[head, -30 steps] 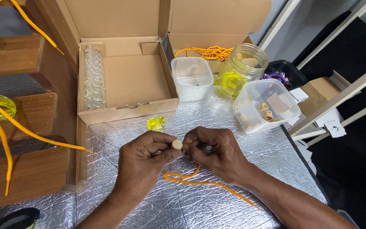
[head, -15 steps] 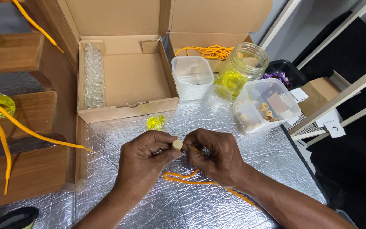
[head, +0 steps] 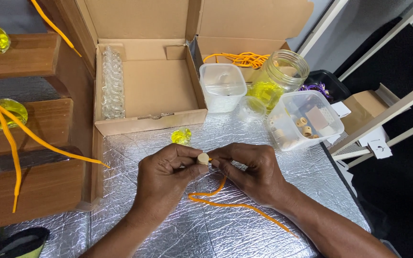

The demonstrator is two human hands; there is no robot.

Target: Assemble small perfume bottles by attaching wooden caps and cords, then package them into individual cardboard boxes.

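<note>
left hand (head: 168, 174) pinches the wooden bead (head: 202, 158), right hand (head: 247, 167) pinches the orange cord (head: 225, 203); best keep the bead steady and the cord tip straight

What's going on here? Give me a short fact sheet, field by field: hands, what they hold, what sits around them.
left hand: pinches a small wooden bead between thumb and fingers
right hand: pinches the orange cord right at the bead
cord: trails loose across the foil-covered table
just beyond the hands: small yellow bottle
open cardboard box: row of clear glass bottles along its left side
right of the box: glass jar with yellow liquid, plastic tub of wooden pieces
</note>
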